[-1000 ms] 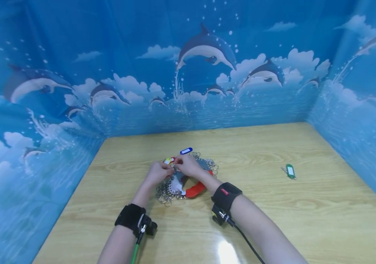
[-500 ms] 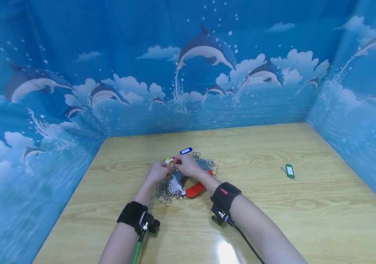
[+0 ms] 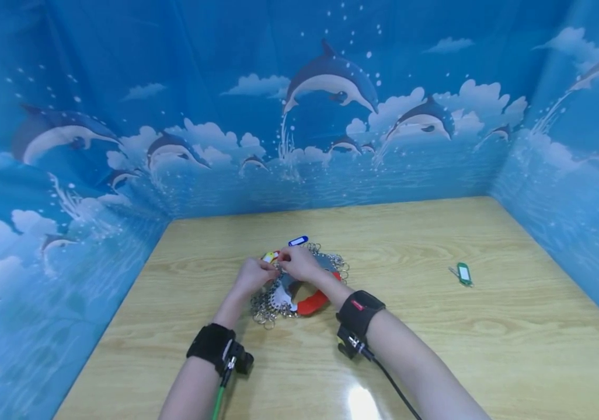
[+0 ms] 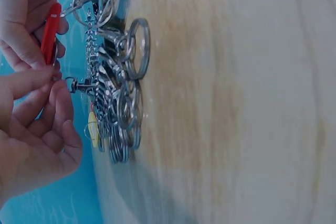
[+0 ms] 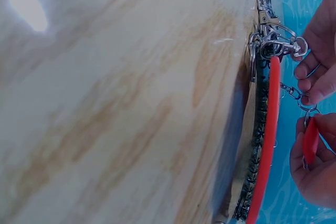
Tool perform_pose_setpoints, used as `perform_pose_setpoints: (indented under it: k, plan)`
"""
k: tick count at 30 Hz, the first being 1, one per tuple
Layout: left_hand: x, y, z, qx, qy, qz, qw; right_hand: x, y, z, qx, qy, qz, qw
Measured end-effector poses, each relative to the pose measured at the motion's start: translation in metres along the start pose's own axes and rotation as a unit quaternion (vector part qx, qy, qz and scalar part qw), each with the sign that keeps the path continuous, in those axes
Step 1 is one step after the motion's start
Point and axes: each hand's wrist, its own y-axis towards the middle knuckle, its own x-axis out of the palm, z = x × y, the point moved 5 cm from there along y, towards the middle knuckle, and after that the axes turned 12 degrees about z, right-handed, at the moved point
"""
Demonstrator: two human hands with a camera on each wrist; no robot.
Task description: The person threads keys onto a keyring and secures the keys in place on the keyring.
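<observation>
A flat ring-shaped piece, grey, white and red, lies on the table with metal clasps and split rings hung round its edge. Over its far left side the two hands meet. My right hand pinches a red key tag, which has a small ring at its end. In the right wrist view, my left hand pinches a split ring on a short clasp chain, close against the tag's ring. A yellow key tag hangs among the clasps below the fingers.
Just beyond the ring-shaped piece lies a blue key tag. A green key tag with a key beside it rests on the right of the wooden table. A dolphin-print curtain surrounds the table's back and sides.
Both hands keep nearly the same place, with only slight finger movement at the rings. The head view has shifted a little.
</observation>
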Motion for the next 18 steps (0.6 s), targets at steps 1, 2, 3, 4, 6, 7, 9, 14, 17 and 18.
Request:
perform_pose_setpoints:
  k: [1,2,3,4,6,7,9,14,17,18]
  plan:
    - [0.0006,-0.0003,0.0004,0.011,0.009,-0.001,0.9999,-0.0002,0.0,0.0002,-0.001,-0.003,0.001,1.0]
    - [0.0011,-0.0006,0.0007,0.019,0.015,-0.001,0.9997,-0.0003,-0.0001,0.0002,-0.004,-0.003,0.003,1.0]
    - [0.0014,-0.0009,0.0009,0.022,0.018,0.0,0.9996,-0.0004,-0.0003,0.0002,-0.008,-0.004,0.005,1.0]
    - [0.0016,-0.0012,0.001,0.023,0.017,0.002,0.9996,-0.0003,-0.0004,0.0002,-0.01,-0.004,0.006,0.9999]
    - [0.0014,-0.0018,0.0009,0.019,0.018,0.007,0.9996,0.0,-0.0012,0.0001,-0.014,-0.001,0.009,0.9999]
    - [0.0013,-0.0021,0.0006,0.015,0.016,0.01,0.9997,0.0004,-0.0012,0.0003,-0.016,-0.001,0.01,0.9998]
    - [0.0008,-0.003,0.0008,0.002,0.008,0.013,0.9999,0.0013,-0.0012,0.0006,-0.018,-0.005,0.011,0.9998]
    - [-0.0002,-0.0028,0.0011,-0.031,-0.009,0.013,0.9994,0.0024,-0.0009,0.0017,-0.009,-0.005,0.003,0.9999]
    - [-0.0013,-0.0008,0.0019,-0.051,-0.02,0.014,0.9984,0.0004,-0.0013,-0.0012,-0.026,-0.006,0.005,0.9996]
    - [-0.0015,0.0,0.0022,-0.057,-0.026,0.014,0.9979,-0.0001,-0.001,-0.0022,-0.034,-0.01,0.006,0.9994]
